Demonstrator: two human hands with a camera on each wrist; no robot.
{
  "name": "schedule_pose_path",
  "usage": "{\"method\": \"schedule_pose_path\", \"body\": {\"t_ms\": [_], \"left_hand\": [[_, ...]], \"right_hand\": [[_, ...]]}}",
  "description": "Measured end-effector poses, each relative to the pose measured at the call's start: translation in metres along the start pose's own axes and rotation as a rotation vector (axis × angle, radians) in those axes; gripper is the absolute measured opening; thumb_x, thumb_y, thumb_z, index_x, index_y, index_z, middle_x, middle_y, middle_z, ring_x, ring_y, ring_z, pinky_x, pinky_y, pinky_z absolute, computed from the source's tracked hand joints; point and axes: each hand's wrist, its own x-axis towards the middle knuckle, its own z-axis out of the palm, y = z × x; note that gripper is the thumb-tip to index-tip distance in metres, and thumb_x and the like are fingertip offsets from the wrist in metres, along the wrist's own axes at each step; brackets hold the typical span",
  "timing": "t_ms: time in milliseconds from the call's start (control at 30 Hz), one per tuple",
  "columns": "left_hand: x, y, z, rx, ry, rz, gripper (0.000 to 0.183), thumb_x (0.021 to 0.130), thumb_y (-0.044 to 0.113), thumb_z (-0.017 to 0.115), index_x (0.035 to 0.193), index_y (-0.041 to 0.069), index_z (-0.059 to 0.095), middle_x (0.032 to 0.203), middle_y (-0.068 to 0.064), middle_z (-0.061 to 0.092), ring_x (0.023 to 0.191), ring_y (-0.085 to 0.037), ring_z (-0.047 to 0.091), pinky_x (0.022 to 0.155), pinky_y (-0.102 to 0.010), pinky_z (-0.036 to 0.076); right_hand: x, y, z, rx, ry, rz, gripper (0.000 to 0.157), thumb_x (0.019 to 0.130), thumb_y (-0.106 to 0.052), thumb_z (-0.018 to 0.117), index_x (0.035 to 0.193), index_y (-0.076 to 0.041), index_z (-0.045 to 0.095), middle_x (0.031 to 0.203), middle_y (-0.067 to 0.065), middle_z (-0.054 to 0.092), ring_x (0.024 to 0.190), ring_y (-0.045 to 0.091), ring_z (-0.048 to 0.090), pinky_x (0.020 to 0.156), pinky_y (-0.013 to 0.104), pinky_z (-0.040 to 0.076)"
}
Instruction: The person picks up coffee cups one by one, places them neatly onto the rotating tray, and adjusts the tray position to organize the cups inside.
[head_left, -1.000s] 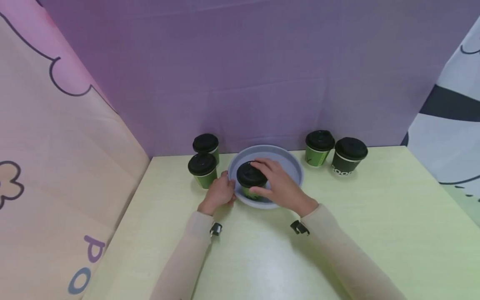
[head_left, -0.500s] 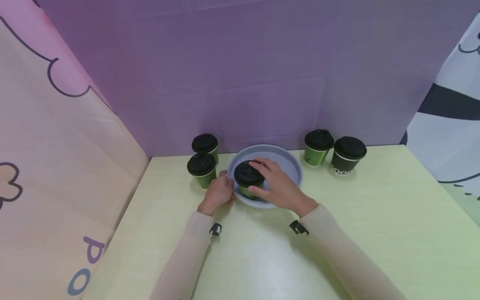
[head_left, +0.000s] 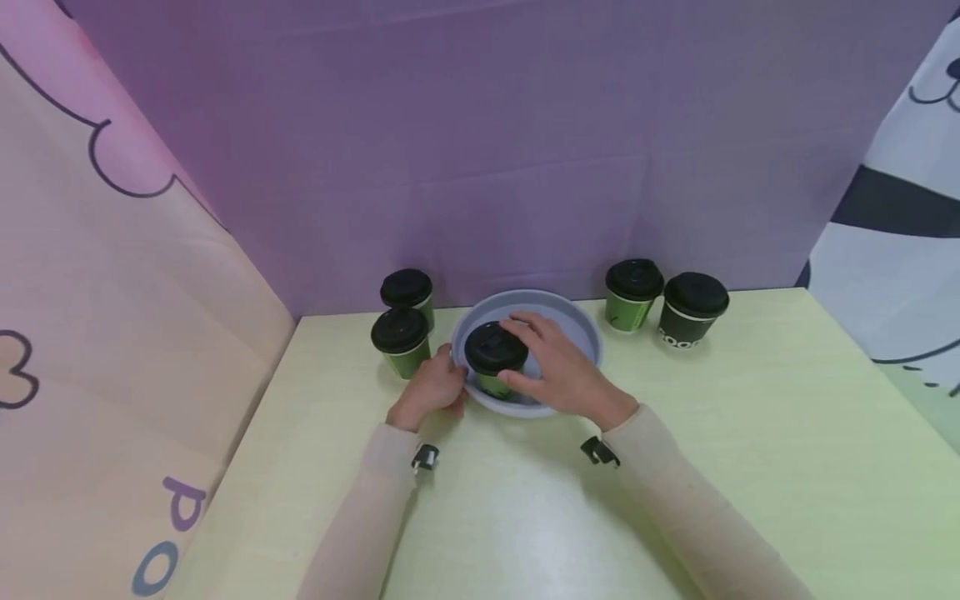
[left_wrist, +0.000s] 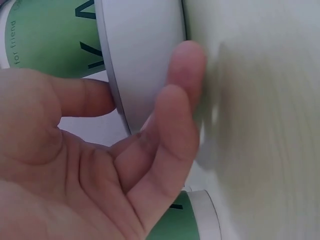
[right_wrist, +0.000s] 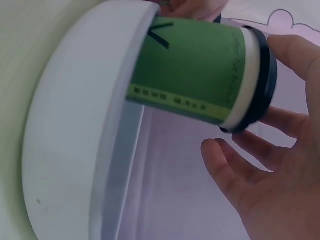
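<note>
A green paper cup with a black lid (head_left: 496,348) stands inside a round grey tray (head_left: 576,321), toward its left front. My right hand (head_left: 562,367) holds this cup by the lid, thumb on one side and fingers on the other, as the right wrist view shows with the cup's green wall (right_wrist: 195,70). At the tray's left edge, my left hand (head_left: 431,385) pinches the rim. In the left wrist view its thumb (left_wrist: 87,97) lies over the rim of the tray (left_wrist: 142,55), and its fingers curl beneath the outer wall.
Just left of my left hand stands a lidded green cup (head_left: 405,346), with another green cup (head_left: 407,290) behind it. Right of the tray are a green cup (head_left: 632,296) and a black cup (head_left: 692,312). A purple cloth (head_left: 510,150) rises behind the table (head_left: 510,517).
The cup under my right hand has shifted slightly left within the tray. My left hand keeps its hold on the rim. The head view has turned slightly.
</note>
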Motion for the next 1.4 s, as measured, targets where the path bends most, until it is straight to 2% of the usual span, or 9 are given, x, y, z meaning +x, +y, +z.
{"method": "schedule_pose_path", "body": {"t_ms": [167,267,400,633,733,1100,1267,1400], "left_hand": [[-0.001,0.001,-0.001,-0.014,-0.028,0.003,0.039,0.104,0.016,0.048,0.137,-0.003,0.046,0.077,-0.017,0.071,0.056,-0.029,0.068,0.053,-0.037,0.055],[-0.003,0.002,-0.001,-0.027,-0.038,0.007,0.034,0.103,0.013,0.047,0.134,-0.002,0.048,0.079,-0.019,0.072,0.056,-0.030,0.069,0.053,-0.040,0.056],[-0.004,0.004,-0.001,-0.042,-0.046,0.011,0.035,0.103,0.012,0.046,0.135,-0.002,0.047,0.081,-0.021,0.072,0.057,-0.031,0.070,0.053,-0.041,0.057],[-0.003,0.002,0.000,-0.048,-0.046,0.009,0.036,0.105,0.012,0.045,0.138,-0.002,0.045,0.080,-0.020,0.071,0.055,-0.028,0.070,0.052,-0.038,0.056],[-0.003,0.000,0.000,-0.049,-0.044,0.003,0.040,0.105,0.013,0.045,0.142,-0.003,0.042,0.080,-0.019,0.071,0.055,-0.026,0.069,0.051,-0.036,0.056],[0.000,-0.002,0.002,-0.066,-0.012,-0.029,0.048,0.107,0.015,0.043,0.151,-0.004,0.034,0.080,-0.017,0.071,0.056,-0.024,0.070,0.053,-0.036,0.057],[0.001,-0.004,0.003,-0.053,0.011,-0.023,0.049,0.108,0.017,0.041,0.152,-0.003,0.034,0.076,-0.016,0.072,0.055,-0.024,0.069,0.054,-0.036,0.057],[0.002,-0.006,0.003,-0.047,0.024,-0.025,0.048,0.108,0.017,0.040,0.152,-0.002,0.034,0.076,-0.015,0.072,0.054,-0.023,0.068,0.054,-0.036,0.057]], "right_hand": [[0.001,0.009,-0.010,-0.005,0.064,-0.014,0.070,0.096,-0.039,0.071,0.153,-0.009,0.043,0.157,0.015,0.041,0.144,0.036,0.042,0.115,0.054,0.042],[0.000,0.015,-0.019,-0.012,0.108,-0.006,0.068,0.096,-0.037,0.072,0.152,-0.008,0.046,0.154,0.016,0.044,0.131,0.034,0.053,0.107,0.051,0.049],[-0.003,0.023,-0.032,-0.002,0.152,0.021,0.064,0.095,-0.033,0.073,0.148,-0.006,0.049,0.149,0.016,0.048,0.113,0.032,0.060,0.092,0.047,0.055],[-0.007,0.039,-0.053,0.051,0.223,0.056,0.050,0.096,-0.024,0.072,0.140,-0.004,0.056,0.139,0.016,0.052,0.117,0.032,0.057,0.095,0.050,0.053],[-0.011,0.045,-0.063,0.065,0.239,0.081,0.047,0.098,-0.023,0.070,0.138,-0.003,0.057,0.138,0.017,0.051,0.115,0.033,0.057,0.092,0.051,0.053],[-0.027,0.068,-0.093,0.085,0.355,0.175,0.042,0.098,-0.016,0.069,0.134,0.002,0.057,0.137,0.024,0.051,0.118,0.040,0.056,0.095,0.055,0.050],[-0.033,0.077,-0.103,0.093,0.385,0.240,0.043,0.099,-0.019,0.067,0.136,0.002,0.056,0.138,0.025,0.051,0.120,0.042,0.055,0.095,0.053,0.049],[-0.038,0.085,-0.108,0.098,0.386,0.295,0.046,0.101,-0.024,0.065,0.138,0.002,0.055,0.140,0.026,0.049,0.121,0.042,0.053,0.098,0.057,0.049]]}}
